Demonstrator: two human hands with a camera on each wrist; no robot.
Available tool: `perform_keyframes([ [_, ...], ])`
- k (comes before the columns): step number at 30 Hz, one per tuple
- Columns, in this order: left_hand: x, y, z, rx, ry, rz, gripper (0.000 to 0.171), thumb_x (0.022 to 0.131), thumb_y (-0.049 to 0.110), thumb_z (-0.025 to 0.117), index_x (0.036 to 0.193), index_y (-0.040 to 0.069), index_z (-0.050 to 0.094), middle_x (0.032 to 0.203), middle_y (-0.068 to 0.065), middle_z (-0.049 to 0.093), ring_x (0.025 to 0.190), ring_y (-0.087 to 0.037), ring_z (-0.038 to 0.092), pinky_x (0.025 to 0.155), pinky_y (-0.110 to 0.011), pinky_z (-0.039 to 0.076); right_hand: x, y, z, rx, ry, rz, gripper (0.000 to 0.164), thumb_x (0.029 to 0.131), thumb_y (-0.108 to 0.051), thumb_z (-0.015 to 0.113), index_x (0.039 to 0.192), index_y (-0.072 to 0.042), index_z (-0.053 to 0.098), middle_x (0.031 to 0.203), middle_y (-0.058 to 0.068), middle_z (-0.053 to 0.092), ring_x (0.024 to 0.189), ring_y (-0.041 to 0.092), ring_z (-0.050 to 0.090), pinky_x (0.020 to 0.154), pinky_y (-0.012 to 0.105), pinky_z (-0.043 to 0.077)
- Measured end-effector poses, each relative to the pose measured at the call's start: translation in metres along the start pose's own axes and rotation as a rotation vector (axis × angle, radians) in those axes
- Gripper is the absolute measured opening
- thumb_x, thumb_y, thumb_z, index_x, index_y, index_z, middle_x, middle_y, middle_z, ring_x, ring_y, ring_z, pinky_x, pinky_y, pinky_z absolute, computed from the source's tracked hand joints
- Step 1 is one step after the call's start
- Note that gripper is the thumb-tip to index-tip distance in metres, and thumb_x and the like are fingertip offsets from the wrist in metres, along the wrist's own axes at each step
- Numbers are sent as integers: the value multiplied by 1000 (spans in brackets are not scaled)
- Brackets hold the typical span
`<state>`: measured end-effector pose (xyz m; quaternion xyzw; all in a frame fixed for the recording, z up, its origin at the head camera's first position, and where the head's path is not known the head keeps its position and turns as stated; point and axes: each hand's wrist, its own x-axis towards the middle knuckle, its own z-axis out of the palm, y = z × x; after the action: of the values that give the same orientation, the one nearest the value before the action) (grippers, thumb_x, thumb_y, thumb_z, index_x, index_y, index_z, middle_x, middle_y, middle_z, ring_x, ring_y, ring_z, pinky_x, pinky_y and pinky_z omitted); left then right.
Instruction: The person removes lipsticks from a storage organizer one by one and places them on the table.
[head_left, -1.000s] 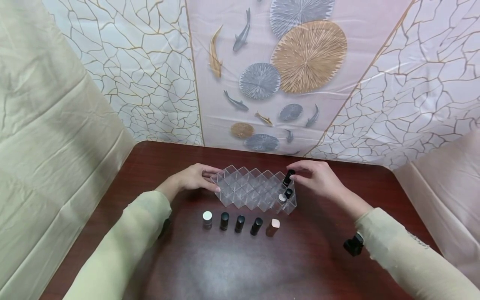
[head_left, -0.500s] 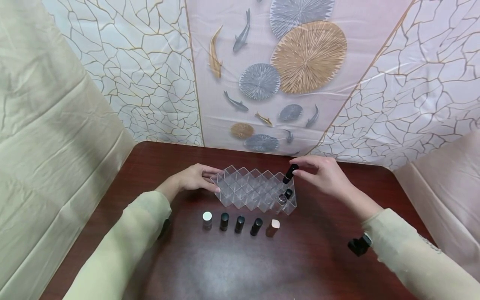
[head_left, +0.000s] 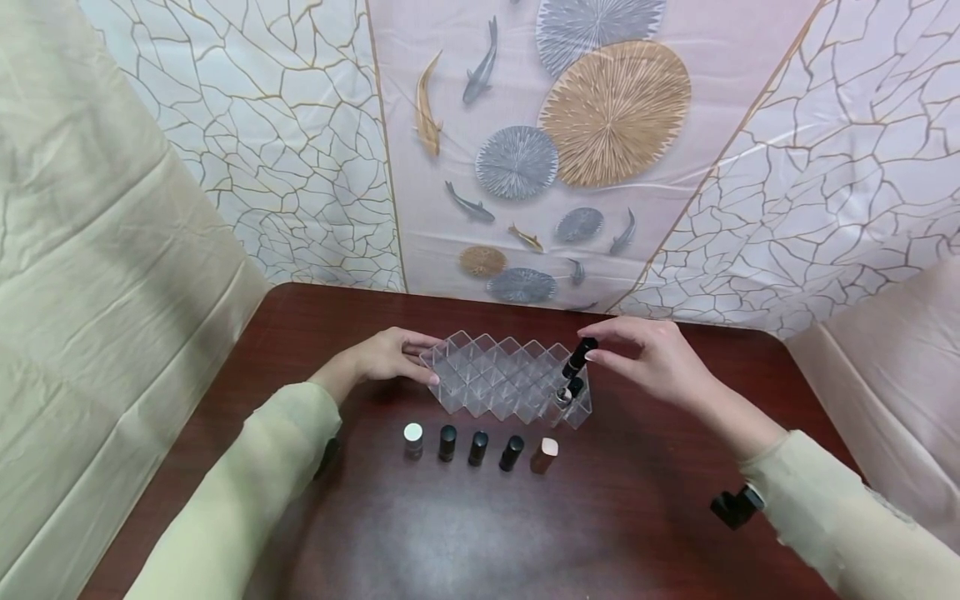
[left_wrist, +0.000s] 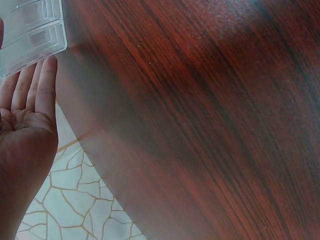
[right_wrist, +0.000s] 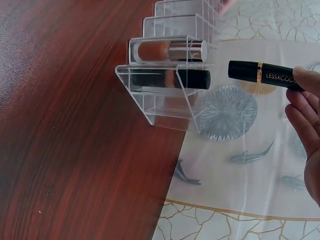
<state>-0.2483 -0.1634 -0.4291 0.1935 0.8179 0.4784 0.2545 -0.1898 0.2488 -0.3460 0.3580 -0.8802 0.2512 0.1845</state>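
Note:
My right hand (head_left: 648, 354) pinches a black lipstick tube (right_wrist: 262, 73) with a gold band and lettering. It is tilted above the right end of a clear lipstick organizer (head_left: 487, 379) with diamond-shaped slots. In the right wrist view, the tube's free end is apart from the organizer. Two tubes stand in slots there: a silver-capped tube (right_wrist: 187, 51) and a black-capped tube (right_wrist: 195, 79). My left hand (head_left: 386, 356) holds the organizer's left end, thumb at the front and fingers behind. Those fingers (left_wrist: 46, 92) look straight in the left wrist view, tips at the organizer's edge.
In front of the organizer, several tubes stand in a row on the dark wooden table (head_left: 450, 533): a white-topped tube (head_left: 413, 440) at the left, black ones (head_left: 477, 448) between, and a brown tube with a pale top (head_left: 544, 456) at the right. Patterned cloth (head_left: 480, 200) hangs behind.
My right hand first lifts the black lipstick tube a little up and right, then lowers it again over the organizer's right end. The left hand keeps its place.

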Motion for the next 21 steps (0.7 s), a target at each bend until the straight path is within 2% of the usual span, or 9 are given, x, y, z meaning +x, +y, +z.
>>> perform_keyframes([
  [11,2,-3,1,10,2,1,71,91,15,87,154,1,56,145,-20,66,135,-37,63,114,-47,50,-10,-14,-9,61,-18,3,43,80,4,90,118,-15,82,110,-4,81,91,12,77,87,8,50],
  [21,4,-4,0,4,1,-1,72,91,15,88,153,2,56,144,-19,67,136,-36,63,114,-47,50,-26,-22,-9,73,-2,-55,48,75,5,92,117,-15,82,108,-5,81,95,10,77,88,9,51],
])
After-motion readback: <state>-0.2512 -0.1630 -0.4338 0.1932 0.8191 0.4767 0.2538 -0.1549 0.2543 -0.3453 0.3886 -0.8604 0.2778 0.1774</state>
